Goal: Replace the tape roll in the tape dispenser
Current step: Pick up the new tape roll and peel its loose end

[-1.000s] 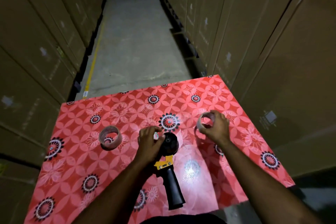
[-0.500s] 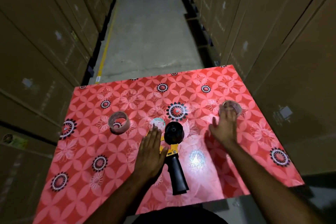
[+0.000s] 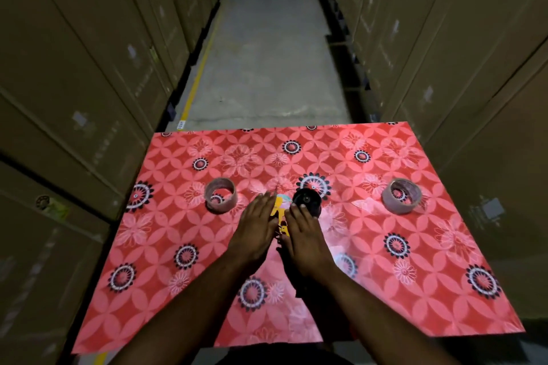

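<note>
The tape dispenser lies in the middle of the red patterned table (image 3: 385, 290), its black spindle (image 3: 307, 201) bare and its yellow frame (image 3: 278, 212) showing between my hands. My left hand (image 3: 256, 227) lies flat beside the dispenser's left side with fingers stretched out. My right hand (image 3: 305, 235) rests flat over the dispenser's handle, which it hides, fingertips at the spindle. One tape roll (image 3: 221, 194) stands to the left of my hands. Another tape roll (image 3: 401, 195) sits apart at the right of the table.
Tall stacks of cardboard boxes (image 3: 74, 83) wall in the table on both sides. A concrete aisle (image 3: 267, 53) with a yellow floor line runs away beyond the table's far edge.
My right hand let go of the right-hand roll on the table and came back left onto the dispenser. My left hand stayed flat beside it. The view shifted.
</note>
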Action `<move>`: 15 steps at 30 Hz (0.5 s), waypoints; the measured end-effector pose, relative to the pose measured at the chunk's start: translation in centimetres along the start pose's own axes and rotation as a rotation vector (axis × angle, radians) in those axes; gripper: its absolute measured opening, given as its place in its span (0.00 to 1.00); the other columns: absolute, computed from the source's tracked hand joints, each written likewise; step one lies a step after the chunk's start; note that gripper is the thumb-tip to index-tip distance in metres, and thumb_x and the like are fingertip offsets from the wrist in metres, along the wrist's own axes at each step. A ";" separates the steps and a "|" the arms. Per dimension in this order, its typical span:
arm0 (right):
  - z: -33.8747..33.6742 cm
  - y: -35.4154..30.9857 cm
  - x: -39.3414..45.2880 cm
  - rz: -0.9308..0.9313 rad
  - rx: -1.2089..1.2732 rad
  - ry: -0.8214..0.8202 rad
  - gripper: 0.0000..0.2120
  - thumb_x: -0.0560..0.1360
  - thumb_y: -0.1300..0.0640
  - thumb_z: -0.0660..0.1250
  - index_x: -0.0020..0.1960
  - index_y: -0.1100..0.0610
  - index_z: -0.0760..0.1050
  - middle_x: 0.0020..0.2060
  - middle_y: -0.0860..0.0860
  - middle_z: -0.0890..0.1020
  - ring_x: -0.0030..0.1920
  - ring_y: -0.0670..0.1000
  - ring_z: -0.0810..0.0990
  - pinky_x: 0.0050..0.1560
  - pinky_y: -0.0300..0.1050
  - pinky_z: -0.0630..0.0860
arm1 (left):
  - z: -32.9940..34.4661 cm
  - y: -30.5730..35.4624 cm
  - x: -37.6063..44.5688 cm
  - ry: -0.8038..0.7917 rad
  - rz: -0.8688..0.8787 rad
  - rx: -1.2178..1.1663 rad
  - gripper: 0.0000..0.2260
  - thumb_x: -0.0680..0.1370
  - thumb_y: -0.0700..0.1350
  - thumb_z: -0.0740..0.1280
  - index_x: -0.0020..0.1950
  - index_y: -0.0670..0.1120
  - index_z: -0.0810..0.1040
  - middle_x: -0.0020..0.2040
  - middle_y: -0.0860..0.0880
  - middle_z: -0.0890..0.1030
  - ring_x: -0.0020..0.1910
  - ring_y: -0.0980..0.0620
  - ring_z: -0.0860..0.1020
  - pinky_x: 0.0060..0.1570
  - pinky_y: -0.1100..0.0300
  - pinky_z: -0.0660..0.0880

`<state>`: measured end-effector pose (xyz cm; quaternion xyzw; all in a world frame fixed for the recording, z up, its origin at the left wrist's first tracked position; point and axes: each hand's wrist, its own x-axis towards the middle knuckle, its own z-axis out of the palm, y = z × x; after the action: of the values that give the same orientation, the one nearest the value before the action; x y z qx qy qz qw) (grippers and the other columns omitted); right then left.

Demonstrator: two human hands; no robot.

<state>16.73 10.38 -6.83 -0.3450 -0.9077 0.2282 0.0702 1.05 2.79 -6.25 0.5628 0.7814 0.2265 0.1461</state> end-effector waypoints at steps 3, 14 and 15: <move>-0.1 -0.3 1.1 -0.053 -0.056 0.004 0.29 0.80 0.47 0.55 0.77 0.59 0.65 0.79 0.58 0.63 0.82 0.60 0.52 0.79 0.60 0.57 | -2.0 -2.7 -0.5 0.095 -0.112 0.147 0.23 0.84 0.48 0.59 0.80 0.47 0.64 0.79 0.46 0.66 0.79 0.45 0.61 0.79 0.48 0.54; -0.8 -0.5 1.0 0.038 0.063 0.105 0.25 0.82 0.45 0.55 0.75 0.54 0.70 0.79 0.53 0.66 0.80 0.55 0.58 0.79 0.55 0.57 | -4.6 -9.6 2.2 0.145 -0.248 0.376 0.06 0.72 0.38 0.70 0.43 0.50 0.82 0.44 0.51 0.85 0.51 0.46 0.81 0.58 0.49 0.67; -1.0 -1.1 0.8 0.045 0.107 0.149 0.22 0.81 0.49 0.59 0.73 0.54 0.72 0.77 0.53 0.68 0.79 0.55 0.60 0.78 0.54 0.60 | -4.3 -9.4 2.0 0.175 -0.272 0.328 0.05 0.73 0.39 0.71 0.43 0.50 0.81 0.42 0.50 0.85 0.49 0.45 0.81 0.56 0.50 0.68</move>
<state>15.74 10.55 -5.42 -0.3773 -0.8785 0.2514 0.1506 -9.36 1.39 -7.42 0.4469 0.8860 0.1225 0.0136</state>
